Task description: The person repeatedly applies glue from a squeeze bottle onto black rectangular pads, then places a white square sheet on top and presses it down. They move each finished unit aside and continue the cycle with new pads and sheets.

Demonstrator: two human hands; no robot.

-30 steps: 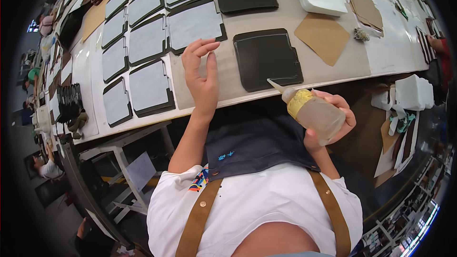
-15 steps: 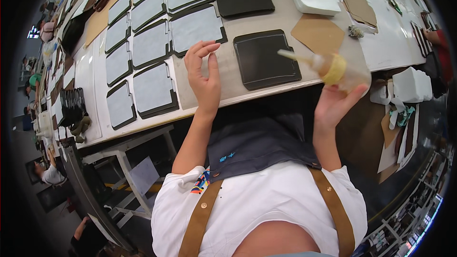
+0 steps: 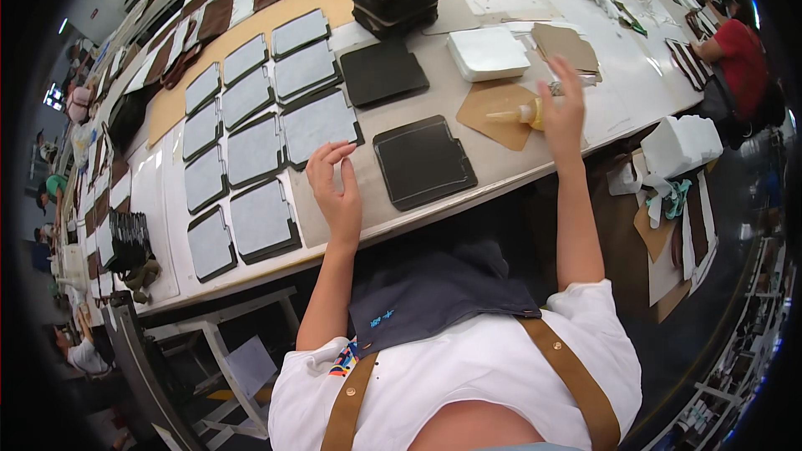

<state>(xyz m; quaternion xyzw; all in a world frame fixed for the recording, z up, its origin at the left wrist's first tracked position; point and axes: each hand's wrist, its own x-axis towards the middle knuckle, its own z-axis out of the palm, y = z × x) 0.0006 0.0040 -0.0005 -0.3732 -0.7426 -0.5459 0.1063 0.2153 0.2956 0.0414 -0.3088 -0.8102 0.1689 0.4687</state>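
Observation:
My left hand point(image 3: 337, 194) hovers over the table's near part with nothing in it, its fingers apart and slightly bent. Just right of it lies a black panel point(image 3: 424, 162) with a thin line of clear shiny glue along its edges. My right hand point(image 3: 565, 113) is raised farther right, fingers stretched and spread. Beside that hand a squeeze glue bottle point(image 3: 530, 114) with a pale nozzle and yellow band lies on a tan sheet point(image 3: 474, 123); my hand hides its body. Left of my left hand, rows of black panels topped with light grey sheets point(image 3: 253, 149) cover the table.
Behind the glued panel lies another black panel point(image 3: 383, 73). Farther back rises a stack of black panels point(image 3: 398, 5) under a tan board. A white block-like stack point(image 3: 488, 54) and brown pieces point(image 3: 565, 51) stand at the right. A person in red point(image 3: 742, 63) sits at the far right.
My right hand has set the glue bottle down on the tan sheet and opened, moving away from me. My left hand stays about where it was. The view has shifted, showing more of the table's back.

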